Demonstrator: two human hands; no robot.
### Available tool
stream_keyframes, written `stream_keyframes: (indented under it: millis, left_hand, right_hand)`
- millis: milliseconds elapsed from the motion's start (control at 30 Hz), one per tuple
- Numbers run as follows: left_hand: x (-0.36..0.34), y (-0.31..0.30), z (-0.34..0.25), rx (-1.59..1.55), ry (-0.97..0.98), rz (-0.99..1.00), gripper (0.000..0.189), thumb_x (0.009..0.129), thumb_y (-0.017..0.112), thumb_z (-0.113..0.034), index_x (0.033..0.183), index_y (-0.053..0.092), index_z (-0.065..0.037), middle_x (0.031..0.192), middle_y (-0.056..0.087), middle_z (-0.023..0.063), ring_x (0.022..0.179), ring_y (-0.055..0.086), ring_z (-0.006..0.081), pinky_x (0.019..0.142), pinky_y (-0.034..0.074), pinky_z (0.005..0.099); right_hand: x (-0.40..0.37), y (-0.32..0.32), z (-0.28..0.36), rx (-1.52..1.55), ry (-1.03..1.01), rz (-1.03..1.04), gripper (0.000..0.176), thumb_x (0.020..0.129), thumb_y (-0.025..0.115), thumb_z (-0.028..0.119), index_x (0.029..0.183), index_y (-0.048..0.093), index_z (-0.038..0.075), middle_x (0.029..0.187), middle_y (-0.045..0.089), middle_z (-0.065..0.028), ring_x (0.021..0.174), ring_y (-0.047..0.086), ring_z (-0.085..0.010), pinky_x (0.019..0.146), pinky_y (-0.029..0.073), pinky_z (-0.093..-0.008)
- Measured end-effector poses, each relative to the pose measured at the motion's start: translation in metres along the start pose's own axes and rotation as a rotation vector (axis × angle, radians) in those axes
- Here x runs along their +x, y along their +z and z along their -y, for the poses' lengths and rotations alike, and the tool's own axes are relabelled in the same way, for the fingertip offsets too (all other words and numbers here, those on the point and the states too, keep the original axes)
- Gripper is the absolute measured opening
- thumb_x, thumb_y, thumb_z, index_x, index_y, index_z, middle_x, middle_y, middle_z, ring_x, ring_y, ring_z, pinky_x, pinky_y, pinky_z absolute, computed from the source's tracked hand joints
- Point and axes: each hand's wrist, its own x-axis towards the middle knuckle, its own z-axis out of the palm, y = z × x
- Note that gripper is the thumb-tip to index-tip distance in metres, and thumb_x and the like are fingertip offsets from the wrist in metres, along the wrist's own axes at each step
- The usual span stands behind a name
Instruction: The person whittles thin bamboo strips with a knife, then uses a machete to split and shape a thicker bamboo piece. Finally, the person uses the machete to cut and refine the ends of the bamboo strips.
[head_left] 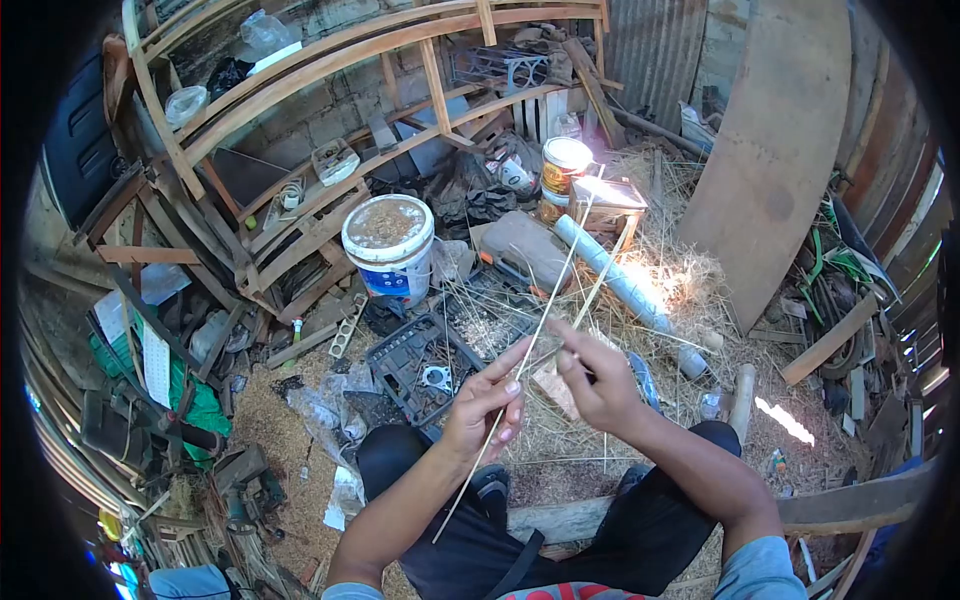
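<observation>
My left hand (484, 412) is closed round a long, thin straw-coloured stalk (466, 492), pinching it between thumb and fingers. The stalk runs from above my lap up and away past both hands. My right hand (598, 385) is curled close beside it, its index finger reaching toward the stalk just above my left fingers. A second pale stalk (606, 275) slants up beyond my right knuckles; whether my right fingers grip it is hidden. Under my hands lies an open dark tool case (424, 366) with metal parts in it.
A white bucket (388, 245) stands ahead on the left. A yellow paint can (566, 168), wooden box (608, 196) and grey-blue pipe (625, 282) are further off among loose straw. A large board (765, 150) leans on the right; curved wooden framing (330, 60) spans the back.
</observation>
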Motion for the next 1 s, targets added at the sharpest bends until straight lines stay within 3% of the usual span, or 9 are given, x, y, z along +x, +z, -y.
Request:
stream_keyframes:
  millis: [133, 167, 367, 467, 500, 600, 633, 733, 1000]
  left_hand:
    - [-0.002, 0.000, 0.007, 0.035, -0.010, -0.016, 0.059, 0.095, 0.054, -0.008, 0.150, 0.033, -0.008, 0.065, 0.055, 0.0027, 0.042, 0.044, 0.0060, 0.039, 0.036, 0.0180]
    - [-0.003, 0.001, 0.007, 0.047, -0.024, -0.023, 0.059, 0.095, 0.053, -0.008, 0.150, 0.033, -0.008, 0.065, 0.055, 0.0024, 0.042, 0.043, 0.0056, 0.039, 0.035, 0.0178]
    - [-0.003, 0.002, 0.012, 0.013, -0.032, -0.038, 0.053, 0.096, 0.051, -0.008, 0.147, 0.039, -0.007, 0.063, 0.051, 0.0006, 0.040, 0.037, 0.0054, 0.038, 0.030, 0.0189]
    - [-0.004, 0.000, 0.011, -0.102, -0.032, -0.013, 0.053, 0.096, 0.047, -0.007, 0.148, 0.036, -0.006, 0.059, 0.046, -0.0005, 0.039, 0.036, 0.0066, 0.038, 0.029, 0.0206]
    - [-0.004, 0.000, 0.010, -0.159, -0.032, 0.005, 0.054, 0.096, 0.045, -0.007, 0.149, 0.033, -0.006, 0.057, 0.044, -0.0006, 0.039, 0.036, 0.0070, 0.038, 0.029, 0.0211]
    - [-0.006, 0.000, 0.007, -0.237, -0.035, 0.046, 0.058, 0.095, 0.042, -0.006, 0.151, 0.026, -0.005, 0.055, 0.041, -0.0007, 0.039, 0.037, 0.0084, 0.039, 0.030, 0.0229]
    - [-0.007, 0.000, 0.008, -0.240, -0.027, 0.055, 0.058, 0.096, 0.042, -0.006, 0.151, 0.026, -0.004, 0.055, 0.040, -0.0005, 0.039, 0.037, 0.0086, 0.039, 0.030, 0.0230]
    - [-0.009, 0.000, 0.008, -0.249, -0.024, 0.082, 0.057, 0.096, 0.041, -0.006, 0.152, 0.024, -0.004, 0.055, 0.039, 0.0001, 0.038, 0.038, 0.0094, 0.038, 0.030, 0.0233]
    - [-0.012, 0.002, 0.006, -0.410, -0.065, 0.177, 0.054, 0.099, 0.035, -0.005, 0.152, 0.025, -0.006, 0.056, 0.040, 0.0013, 0.037, 0.039, 0.0116, 0.037, 0.031, 0.0247]
  right_hand:
    - [0.013, -0.007, 0.003, 0.194, 0.202, -0.108, 0.036, 0.100, 0.053, 0.013, 0.133, 0.055, 0.000, 0.097, 0.065, -0.0089, 0.072, 0.055, -0.0112, 0.062, 0.044, -0.0245]
    - [0.013, -0.008, 0.001, 0.170, 0.209, -0.115, 0.037, 0.100, 0.053, 0.015, 0.133, 0.054, -0.001, 0.105, 0.068, -0.0117, 0.081, 0.062, -0.0139, 0.068, 0.048, -0.0256]
    - [0.013, -0.006, 0.000, -0.002, -0.090, -0.036, 0.037, 0.097, 0.056, 0.012, 0.132, 0.055, 0.000, 0.112, 0.068, -0.0157, 0.100, 0.069, -0.0230, 0.080, 0.055, -0.0306]
    - [0.006, 0.000, 0.008, -0.020, -0.136, 0.140, 0.036, 0.094, 0.058, 0.006, 0.130, 0.058, -0.001, 0.108, 0.067, -0.0198, 0.092, 0.069, -0.0271, 0.074, 0.055, -0.0316]
    - [0.004, 0.006, 0.008, -0.105, -0.226, 0.127, 0.043, 0.088, 0.062, 0.000, 0.131, 0.058, 0.002, 0.097, 0.068, -0.0172, 0.083, 0.069, -0.0273, 0.070, 0.055, -0.0329]
    - [-0.005, 0.005, 0.020, -0.150, -0.102, 0.285, 0.049, 0.084, 0.064, -0.001, 0.132, 0.058, 0.006, 0.086, 0.066, -0.0134, 0.074, 0.068, -0.0275, 0.064, 0.054, -0.0350]
    - [-0.004, 0.006, 0.019, -0.181, -0.183, 0.234, 0.055, 0.080, 0.066, -0.002, 0.134, 0.057, 0.008, 0.078, 0.063, -0.0105, 0.065, 0.065, -0.0263, 0.059, 0.053, -0.0354]
    - [-0.002, 0.006, 0.014, -0.223, -0.238, 0.119, 0.057, 0.082, 0.062, 0.005, 0.138, 0.054, 0.017, 0.073, 0.056, -0.0064, 0.060, 0.061, -0.0244, 0.051, 0.050, -0.0354]
    - [-0.001, -0.003, 0.019, -0.288, -0.276, 0.218, 0.060, 0.081, 0.065, 0.006, 0.138, 0.055, 0.020, 0.071, 0.056, -0.0042, 0.057, 0.058, -0.0216, 0.048, 0.048, -0.0333]
